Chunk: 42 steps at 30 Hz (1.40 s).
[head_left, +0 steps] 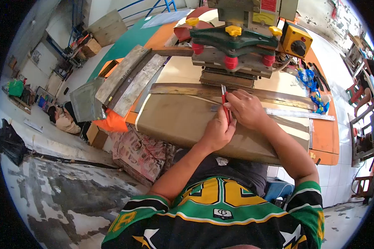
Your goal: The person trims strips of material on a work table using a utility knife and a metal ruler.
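Note:
A red utility knife (224, 98) is held upright over the work table, its blade pointing away from me. My left hand (219, 130) is closed around the lower part of its handle. My right hand (246, 108) is closed too, its fingers pinching the knife's upper part near the blade. Beneath both hands lies a brown sheet (174, 120) that curves down over the table's front edge. A long worn brown bar (178, 89) crosses the sheet just beyond the knife. A pale metal ruler (299, 113) lies to the right of my right hand.
A press with a green frame (232, 39) and red knobs stands behind the bar. Beside it is a yellow control box (296, 41). Several flat boards (124, 76) are stacked at left; blue wrapped items (307, 79) lie at right. Another person (65, 119) is low at far left.

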Tool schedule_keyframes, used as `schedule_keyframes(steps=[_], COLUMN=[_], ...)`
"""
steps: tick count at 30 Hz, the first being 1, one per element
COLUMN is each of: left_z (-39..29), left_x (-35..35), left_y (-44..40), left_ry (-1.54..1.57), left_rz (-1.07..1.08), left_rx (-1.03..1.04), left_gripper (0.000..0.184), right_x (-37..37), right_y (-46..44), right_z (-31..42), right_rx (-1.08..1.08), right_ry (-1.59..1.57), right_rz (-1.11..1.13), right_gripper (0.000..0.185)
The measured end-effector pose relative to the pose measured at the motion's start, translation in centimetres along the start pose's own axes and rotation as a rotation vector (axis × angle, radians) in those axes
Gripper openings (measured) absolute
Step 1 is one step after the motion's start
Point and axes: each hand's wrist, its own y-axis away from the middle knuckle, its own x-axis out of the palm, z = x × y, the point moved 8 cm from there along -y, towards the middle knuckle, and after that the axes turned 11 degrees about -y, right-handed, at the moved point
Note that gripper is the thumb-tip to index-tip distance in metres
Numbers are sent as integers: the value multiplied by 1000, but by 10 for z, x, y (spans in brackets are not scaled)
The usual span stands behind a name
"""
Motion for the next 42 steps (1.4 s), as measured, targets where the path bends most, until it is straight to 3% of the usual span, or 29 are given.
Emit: schedule_keyframes(steps=[4,7,12,15,22,24,29,31,33,34,36,38,39,40,42], left_z=[5,12,-4,-2,0,-8,-10,-12,-3,-6,-1,-6,-10,-6,14], left_x=[-3,1,-7,-1,4,-1,5,8,17,16,13,6,-1,3,9], left_y=[-5,-10,-9,-9,-7,-6,-5,-3,-1,-2,-2,-4,-5,-6,-7], left_ry=[196,388,155,170,11,-50,-215,-216,-270,-272,-218,-137,-48,-41,385], left_rz=[-67,23,-33,3,49,-41,-31,-42,92,94,122,38,-52,-28,-19], left_rx=[-40,-132,25,17,8,86,47,54,-68,-61,-163,-66,21,45,-32], left_gripper=[47,45,46,46,56,60,69,71,77,77,77,73,68,68,63], right_x=[-4,-6,0,1,11,17,25,23,16,19,17,19,11,7,1], right_y=[-3,-3,3,6,9,11,21,20,18,19,20,16,14,15,12], right_z=[-4,-6,-15,-16,-26,-24,-26,-21,-15,-22,-31,-37,-33,-36,-31], right_rx=[73,122,171,117,232,279,456,409,358,454,558,588,489,513,419], right_ry=[27,57,28,-6,-233,-249,-179,-198,-218,-307,-394,-470,-387,-375,-160], right_rz=[-3,-26,15,-10,30,32,-144,-191,-244,-196,-160,-33,-66,-89,-60], right_gripper=[28,30,31,30,32,32,36,39,42,46,49,57,45,45,35])
